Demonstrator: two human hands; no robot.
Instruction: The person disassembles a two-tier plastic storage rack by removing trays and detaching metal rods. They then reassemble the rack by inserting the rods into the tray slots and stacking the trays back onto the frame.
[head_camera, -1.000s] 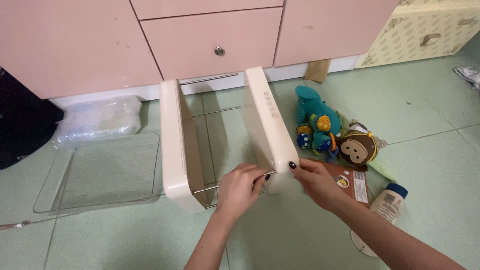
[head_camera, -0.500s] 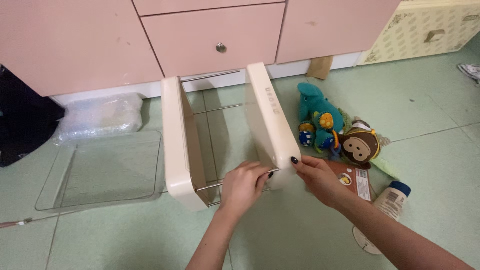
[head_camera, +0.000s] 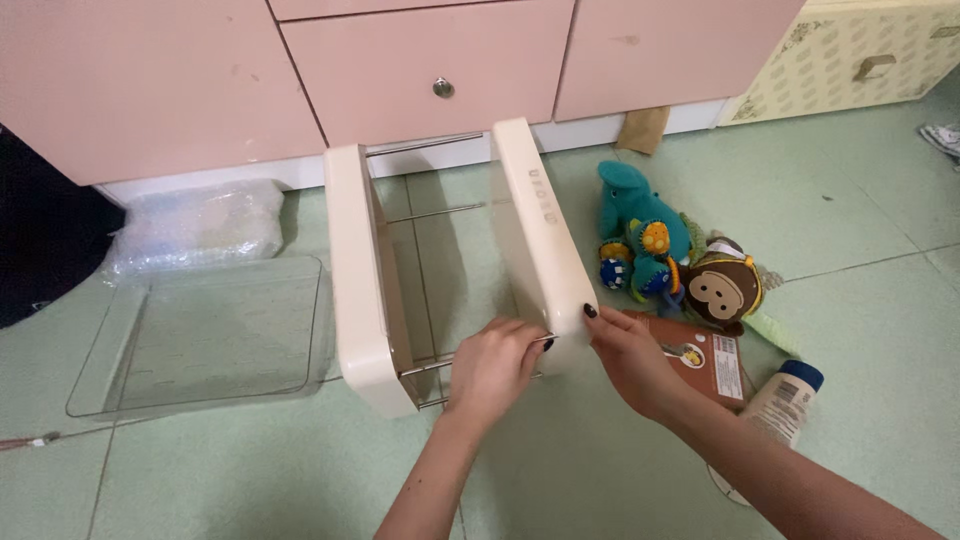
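Our left hand (head_camera: 495, 365) pinches a thin metal rod (head_camera: 430, 366) where it meets the cream rack (head_camera: 535, 225) at centre frame; our right hand (head_camera: 630, 355) closes its grip on that panel's lower corner. Plush toys (head_camera: 670, 255) lie right, a clear tray (head_camera: 205, 335) left, on the green floor (head_camera: 860, 210).

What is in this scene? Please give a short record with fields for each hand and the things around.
left hand: grips a metal rod near the cream rack's right panel
right hand: thumb pressed on that panel's near end
left panel: upright, joined by rods
clear tray: on green floor, left of rack
soft toys: right of rack
bottle: lying by right forearm
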